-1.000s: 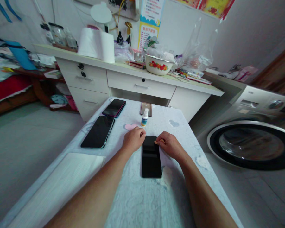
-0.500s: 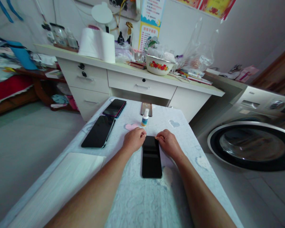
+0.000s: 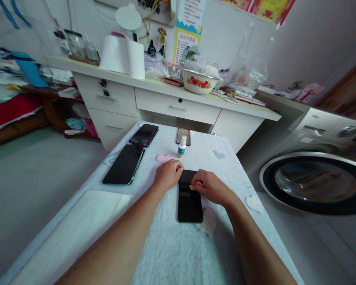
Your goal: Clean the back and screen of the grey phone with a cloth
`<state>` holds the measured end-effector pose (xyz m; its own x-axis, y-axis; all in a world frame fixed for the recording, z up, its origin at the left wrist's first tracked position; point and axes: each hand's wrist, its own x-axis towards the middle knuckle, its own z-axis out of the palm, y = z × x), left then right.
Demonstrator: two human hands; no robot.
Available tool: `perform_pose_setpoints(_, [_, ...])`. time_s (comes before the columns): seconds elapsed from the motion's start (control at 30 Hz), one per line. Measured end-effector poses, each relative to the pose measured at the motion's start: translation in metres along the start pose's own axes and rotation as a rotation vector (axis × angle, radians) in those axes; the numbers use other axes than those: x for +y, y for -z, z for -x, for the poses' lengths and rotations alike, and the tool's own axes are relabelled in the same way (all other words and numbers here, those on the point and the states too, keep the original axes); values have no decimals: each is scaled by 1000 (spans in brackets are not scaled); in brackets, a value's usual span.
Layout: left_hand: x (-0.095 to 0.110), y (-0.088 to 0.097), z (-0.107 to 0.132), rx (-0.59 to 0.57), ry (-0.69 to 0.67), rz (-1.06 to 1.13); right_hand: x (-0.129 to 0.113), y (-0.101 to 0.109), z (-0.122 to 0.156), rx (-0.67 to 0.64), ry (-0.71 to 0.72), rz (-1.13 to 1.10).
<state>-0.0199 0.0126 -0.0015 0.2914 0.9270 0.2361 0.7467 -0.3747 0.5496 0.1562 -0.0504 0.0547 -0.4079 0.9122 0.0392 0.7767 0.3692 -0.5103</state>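
A black phone point(image 3: 190, 204) lies screen up in the middle of the pale cloth-covered table point(image 3: 172, 253). My left hand point(image 3: 167, 177) is curled shut against the phone's top left corner and holds it there. My right hand point(image 3: 210, 187) rests on the upper part of the screen. Its thumb and fingers are pinched on a small pale tab that I cannot make out. A thin translucent sheet point(image 3: 209, 222) seems to lie off the phone's lower right corner.
Two dark phones point(image 3: 124, 164) point(image 3: 144, 134) lie at the table's left. A third phone point(image 3: 183, 135), a small spray bottle point(image 3: 181, 147) and a pink heart shape point(image 3: 164, 158) lie beyond my hands. A white pad point(image 3: 77, 225) lies near left. A drawer desk point(image 3: 178, 105) stands behind, a washing machine point(image 3: 311, 180) at right.
My right hand has slid from the phone's top right corner inward over the screen and a little toward me. The left hand and the phone stayed put.
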Motion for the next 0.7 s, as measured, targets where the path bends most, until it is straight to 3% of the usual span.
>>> perform_pose_setpoints(0.13, [0, 0, 0, 2, 1, 5, -4, 2, 3, -111, 55, -46])
perform_pose_setpoints(0.23, [1, 1, 0, -6, 9, 7, -4, 2, 2, -107, 31, -58])
perform_pose_setpoints(0.7, [2, 2, 0, -17, 12, -10, 17, -17, -19, 304, -157, 131])
